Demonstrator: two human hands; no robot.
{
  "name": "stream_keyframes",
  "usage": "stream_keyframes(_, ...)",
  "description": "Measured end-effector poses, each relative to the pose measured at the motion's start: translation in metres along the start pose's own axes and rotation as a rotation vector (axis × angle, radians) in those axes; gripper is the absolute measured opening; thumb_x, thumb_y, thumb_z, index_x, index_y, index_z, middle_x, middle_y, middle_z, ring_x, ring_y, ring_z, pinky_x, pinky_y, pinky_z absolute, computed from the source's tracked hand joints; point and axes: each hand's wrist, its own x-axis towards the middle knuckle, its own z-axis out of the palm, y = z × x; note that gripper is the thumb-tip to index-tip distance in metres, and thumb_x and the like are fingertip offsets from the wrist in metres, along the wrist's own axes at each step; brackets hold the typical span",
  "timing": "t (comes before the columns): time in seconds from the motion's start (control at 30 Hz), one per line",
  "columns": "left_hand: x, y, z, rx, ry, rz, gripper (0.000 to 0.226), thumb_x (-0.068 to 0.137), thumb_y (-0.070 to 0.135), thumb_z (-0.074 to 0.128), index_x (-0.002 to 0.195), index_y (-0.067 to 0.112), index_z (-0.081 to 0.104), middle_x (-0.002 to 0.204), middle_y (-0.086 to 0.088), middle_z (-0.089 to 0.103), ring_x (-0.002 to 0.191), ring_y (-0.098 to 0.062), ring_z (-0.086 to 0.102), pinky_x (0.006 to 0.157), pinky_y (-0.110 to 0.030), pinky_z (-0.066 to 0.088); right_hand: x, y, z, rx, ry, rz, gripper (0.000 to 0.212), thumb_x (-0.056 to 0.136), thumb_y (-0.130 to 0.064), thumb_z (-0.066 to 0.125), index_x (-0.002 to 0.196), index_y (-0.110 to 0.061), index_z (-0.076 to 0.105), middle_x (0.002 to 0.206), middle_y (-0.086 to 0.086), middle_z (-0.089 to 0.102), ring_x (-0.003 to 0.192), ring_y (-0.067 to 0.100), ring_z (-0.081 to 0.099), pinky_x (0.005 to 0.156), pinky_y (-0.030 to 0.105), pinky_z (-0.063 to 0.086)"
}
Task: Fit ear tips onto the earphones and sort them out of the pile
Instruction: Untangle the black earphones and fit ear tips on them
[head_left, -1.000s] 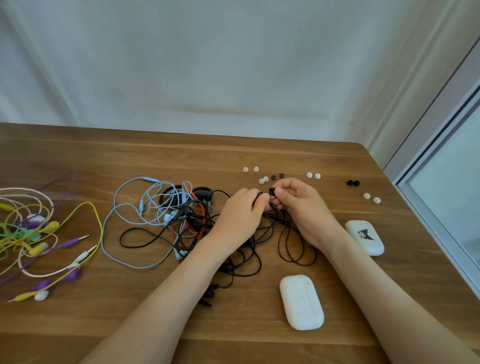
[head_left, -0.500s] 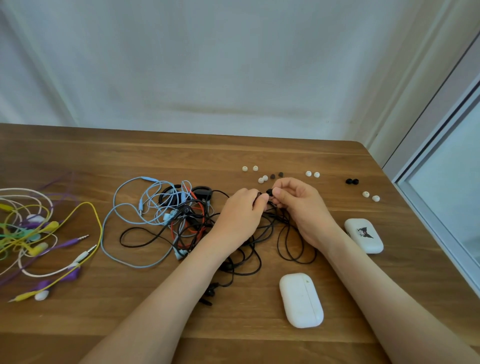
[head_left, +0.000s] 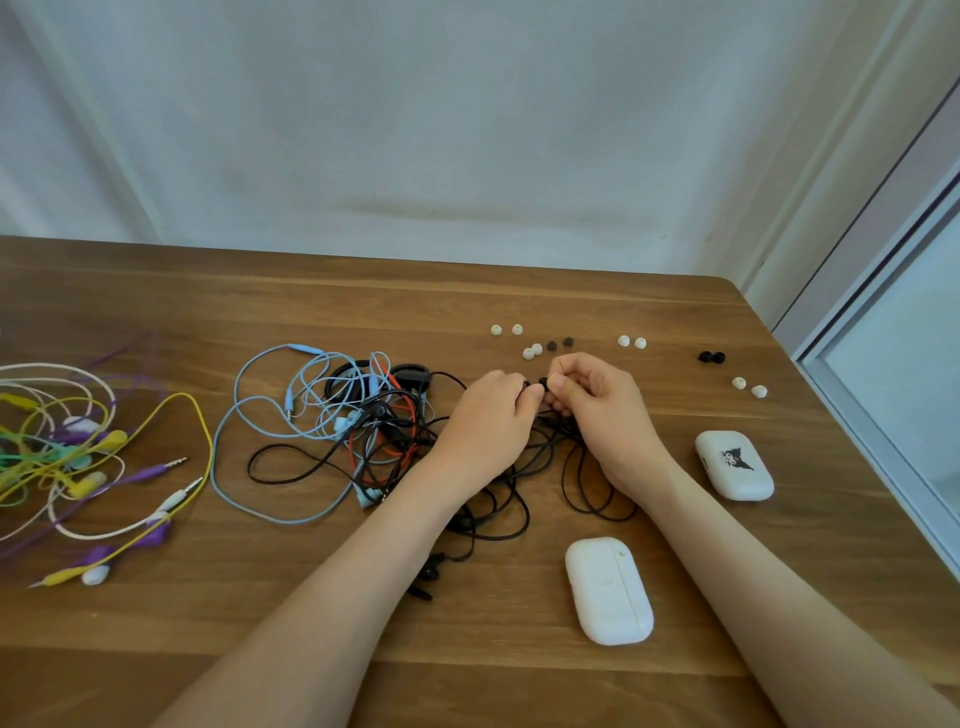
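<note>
My left hand (head_left: 491, 415), my right hand (head_left: 602, 410) meet fingertip to fingertip, both pinching black earbud (head_left: 542, 383) just right of tangled earphone pile (head_left: 374, 426). Loose ear tips (head_left: 532, 351) farther right of pile. Coloured earphones (head_left: 67, 457) well left of it.

Setting: an indoor room, domestic in look. Whether it is a home or a small office cannot be told.

Evidence:
- A wood-grain table (head_left: 519, 675) has a rounded corner at 2 o'clock. Its far edge is set against a plain white wall (head_left: 467, 130) at 12 o'clock.
- The wall carries a faint stain band just above the table line.
- At 3 o'clock stands a pale window frame (head_left: 883, 223) with a glass pane (head_left: 909, 389), lit by daylight.
- The table holds consumer items only: a tangle of wired earphones (head_left: 363, 426) at centre, a coloured bundle (head_left: 78, 457) at 9 o'clock, loose ear tips (head_left: 623, 341) at 1 o'clock, a printed white case (head_left: 735, 465) at 4 o'clock and a plain white case (head_left: 608, 590) at 5 o'clock.
</note>
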Motion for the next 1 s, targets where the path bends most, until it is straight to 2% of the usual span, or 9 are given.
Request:
stream_keyframes(0.13,-0.0015,-0.0005,0.0002,-0.007,-0.009,0.014,0.032,0.103,0.026,0.036,0.085,0.007,0.054,0.079,0.002,0.043,0.077,-0.014,0.042,0.059,-0.026,0.020,-0.0012,-0.0002,0.0008,-0.075,-0.011,-0.061,0.014,0.093,-0.001,0.050,0.086,-0.010,0.058,0.075,0.003,0.057,0.070,0.007,0.053,0.068,0.021,0.045)
stream_keyframes(0.3,-0.0027,0.0000,-0.0007,-0.065,0.004,-0.004,0.028,0.104,0.025,0.033,0.090,0.012,0.054,0.082,0.005,0.043,0.082,-0.013,0.043,0.062,-0.022,0.022,-0.0041,-0.0057,0.0014,-0.039,-0.043,-0.110,0.015,0.097,0.002,0.043,0.092,-0.007,0.055,0.078,-0.001,0.056,0.066,-0.005,0.055,0.062,0.011,0.043)
stream_keyframes(0.4,-0.0018,0.0007,-0.0012,-0.074,-0.007,-0.005,0.027,0.104,0.024,0.033,0.098,0.012,0.056,0.086,0.003,0.044,0.083,-0.013,0.043,0.063,-0.021,0.023,-0.0036,-0.0054,0.0021,0.025,-0.010,-0.083,0.018,0.097,0.001,0.043,0.091,-0.012,0.055,0.080,-0.004,0.056,0.068,-0.006,0.053,0.061,0.011,0.044)
stream_keyframes(0.5,-0.0018,0.0010,-0.0014,-0.096,-0.006,-0.008,0.022,0.104,0.025,0.033,0.093,0.017,0.051,0.083,0.006,0.042,0.083,-0.013,0.043,0.062,-0.022,0.023,-0.0033,-0.0059,0.0017,0.132,0.003,-0.038,0.017,0.097,-0.002,0.046,0.093,-0.016,0.055,0.078,-0.005,0.059,0.067,-0.004,0.056,0.060,0.012,0.044)
stream_keyframes(0.7,-0.0017,0.0001,-0.0022,-0.116,-0.001,-0.017,0.024,0.103,0.025,0.035,0.103,0.015,0.057,0.086,0.005,0.042,0.084,-0.012,0.043,0.062,-0.022,0.023,-0.0016,-0.0075,-0.0050,0.168,-0.114,-0.006,0.015,0.096,-0.007,0.050,0.093,-0.013,0.063,0.074,-0.007,0.063,0.070,0.002,0.057,0.064,0.017,0.043)
stream_keyframes(0.87,-0.0028,-0.0006,-0.0014,-0.105,0.013,0.001,0.018,0.103,0.023,0.037,0.093,0.018,0.051,0.080,0.008,0.037,0.083,-0.015,0.042,0.061,-0.023,0.021,-0.0004,-0.0079,-0.0054,0.181,-0.121,0.031,0.013,0.096,-0.009,0.051,0.091,-0.010,0.062,0.070,-0.002,0.063,0.064,0.005,0.055,0.062,0.018,0.043)
stream_keyframes(1.0,-0.0038,0.0001,-0.0002,-0.098,0.041,0.007,0.019,0.103,0.023,0.036,0.091,0.019,0.050,0.083,0.006,0.040,0.087,-0.016,0.044,0.066,-0.021,0.024,-0.0017,-0.0066,-0.0046,0.191,-0.106,-0.001,0.014,0.098,-0.010,0.049,0.093,-0.010,0.062,0.071,-0.002,0.061,0.066,0.006,0.055,0.062,0.018,0.043)
